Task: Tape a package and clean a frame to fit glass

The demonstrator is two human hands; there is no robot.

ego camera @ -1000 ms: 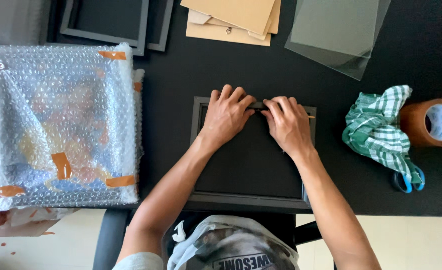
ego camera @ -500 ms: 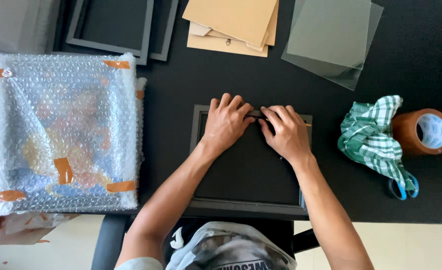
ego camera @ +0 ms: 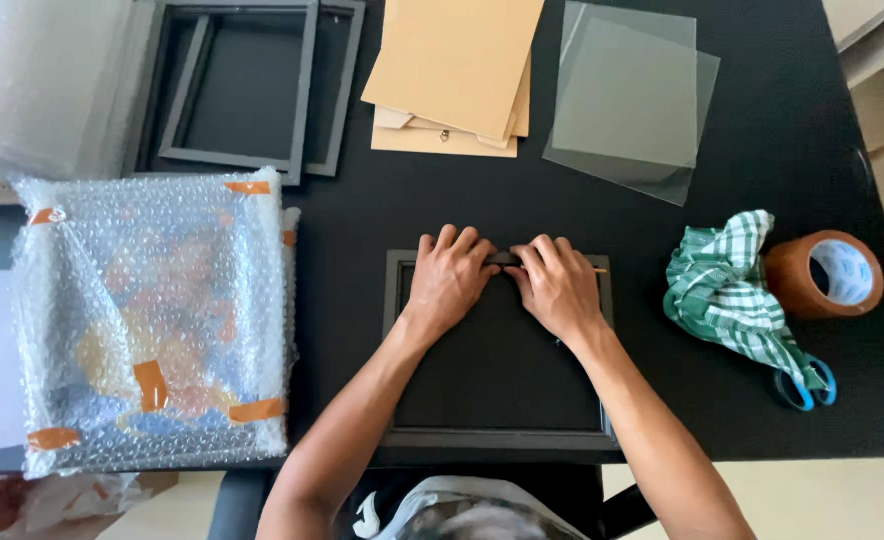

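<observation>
A black picture frame [ego camera: 497, 375] lies flat on the black table [ego camera: 762, 120] right in front of me. Both hands rest palm down on its far edge. My left hand [ego camera: 449, 277] presses the top rail left of centre, fingers together. My right hand [ego camera: 557, 283] lies just beside it, fingertips nearly touching the left hand's. A thin light stick [ego camera: 599, 269] pokes out from under the right hand along the rail; whether the fingers pinch it is hidden.
A bubble-wrapped package [ego camera: 152, 320] with orange tape sits at the left. Empty black frames [ego camera: 247, 85] lie at the back left, tan backing boards [ego camera: 457, 70] and clear glass sheets [ego camera: 627, 95] behind. A green checked cloth [ego camera: 727, 295], blue-handled scissors [ego camera: 807, 385] and brown tape roll [ego camera: 827, 275] sit right.
The view has tilted so everything sits lower in the picture. Both hands stay on the frame's far rail, with only slight shifts of the fingers.
</observation>
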